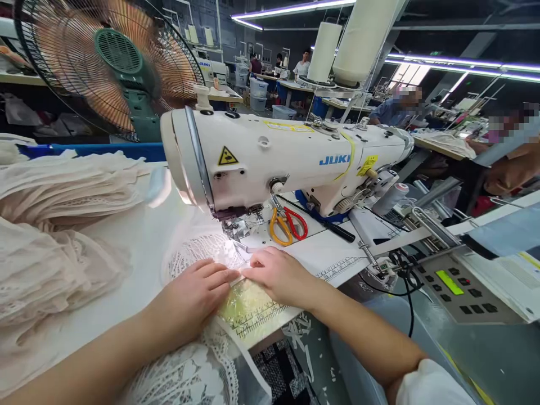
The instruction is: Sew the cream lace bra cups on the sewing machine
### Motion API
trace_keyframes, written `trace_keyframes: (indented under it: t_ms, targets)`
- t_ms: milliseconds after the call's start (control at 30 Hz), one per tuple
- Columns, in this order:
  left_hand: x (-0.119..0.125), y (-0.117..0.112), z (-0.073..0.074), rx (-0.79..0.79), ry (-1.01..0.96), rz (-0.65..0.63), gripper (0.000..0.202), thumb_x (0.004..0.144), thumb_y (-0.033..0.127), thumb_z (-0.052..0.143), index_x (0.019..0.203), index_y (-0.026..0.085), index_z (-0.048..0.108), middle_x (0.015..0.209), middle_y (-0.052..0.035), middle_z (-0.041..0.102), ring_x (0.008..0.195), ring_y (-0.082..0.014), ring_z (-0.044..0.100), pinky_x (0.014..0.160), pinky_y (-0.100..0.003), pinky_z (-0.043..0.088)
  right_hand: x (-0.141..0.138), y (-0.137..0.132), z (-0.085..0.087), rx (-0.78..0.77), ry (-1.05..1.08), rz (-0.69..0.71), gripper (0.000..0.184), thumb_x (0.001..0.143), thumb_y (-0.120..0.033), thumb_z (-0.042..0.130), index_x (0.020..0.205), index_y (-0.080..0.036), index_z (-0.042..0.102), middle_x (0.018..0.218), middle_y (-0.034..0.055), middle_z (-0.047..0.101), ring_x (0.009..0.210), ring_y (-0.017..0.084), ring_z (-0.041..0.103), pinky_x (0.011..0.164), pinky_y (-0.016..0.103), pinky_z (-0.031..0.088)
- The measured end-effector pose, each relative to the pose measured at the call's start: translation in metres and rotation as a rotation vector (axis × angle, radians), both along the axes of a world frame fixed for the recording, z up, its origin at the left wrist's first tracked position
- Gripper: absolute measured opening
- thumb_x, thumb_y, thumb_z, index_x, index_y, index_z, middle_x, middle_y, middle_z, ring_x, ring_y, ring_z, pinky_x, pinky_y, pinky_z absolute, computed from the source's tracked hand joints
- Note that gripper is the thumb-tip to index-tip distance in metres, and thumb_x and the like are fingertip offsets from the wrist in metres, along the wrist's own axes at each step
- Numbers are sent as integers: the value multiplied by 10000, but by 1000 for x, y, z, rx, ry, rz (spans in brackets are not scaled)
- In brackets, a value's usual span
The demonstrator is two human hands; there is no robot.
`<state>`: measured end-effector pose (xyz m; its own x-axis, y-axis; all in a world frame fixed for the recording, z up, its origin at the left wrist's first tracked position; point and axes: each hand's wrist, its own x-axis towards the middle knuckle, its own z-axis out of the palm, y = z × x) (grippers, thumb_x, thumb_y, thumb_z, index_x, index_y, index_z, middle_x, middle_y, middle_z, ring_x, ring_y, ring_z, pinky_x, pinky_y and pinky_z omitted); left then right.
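White lace fabric (206,247) lies under the presser-foot area of a white sewing machine (248,163). My left hand (194,295) rests on the lace, its fingers close together and gripping the edge near the needle. Opposite it, my right hand (278,275) is closed, with thumb and forefinger pinching the same edge. The fingertips of both hands almost meet in front of the foot. More lace (185,377) hangs over the table edge below my left forearm. Scissors with orange and red handles (289,225) lie behind my right hand.
Piled pale fabric (63,197) covers the left of the table. A caged fan (122,62) stands behind it. Thread cones (324,53) rise behind the machine. A control panel (455,287) sits at right. Printed rulers (261,318) mark the table edge. Other people work in the background.
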<state>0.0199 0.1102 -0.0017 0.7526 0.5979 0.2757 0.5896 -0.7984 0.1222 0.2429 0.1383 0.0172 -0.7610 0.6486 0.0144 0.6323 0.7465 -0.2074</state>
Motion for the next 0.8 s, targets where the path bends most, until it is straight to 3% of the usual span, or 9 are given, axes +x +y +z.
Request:
trace_keyframes:
  t_ms: [200, 400, 533, 800]
  targets:
    - [-8, 0, -4, 15, 1, 44, 398, 916, 162, 397, 1266, 229, 574, 1107, -57, 692, 1027, -205, 622, 1049, -448, 383, 9, -10, -8, 27, 41, 22, 296, 870, -110, 521, 1122, -204, 645, 1060, 79, 612, 953, 202, 469, 833, 323, 395]
    - [-9, 9, 4, -27, 33, 21, 372, 915, 197, 382, 1185, 247, 633, 1218, -85, 648, 1082, -237, 598, 1044, -500, 377, 1, -7, -4, 11, -27, -10, 388, 852, -93, 497, 1206, -208, 607, 1028, 82, 588, 966, 216, 474, 821, 330, 400]
    - [-14, 20, 5, -14, 15, -16, 349, 924, 209, 392, 1134, 264, 665, 1148, -61, 684, 1036, -229, 605, 1048, -501, 367, -6, -2, 0, 33, -103, -24, 389, 838, -80, 495, 1188, -207, 609, 956, 80, 585, 892, 206, 499, 755, 317, 400]
    - [-25, 42, 6, 42, 55, -82, 385, 920, 141, 377, 1145, 267, 663, 1119, -40, 709, 1069, -235, 592, 1066, -474, 344, -22, 9, 20, -53, -320, -15, 545, 861, -142, 465, 1405, -187, 455, 894, 95, 691, 833, 237, 629, 601, 311, 423]
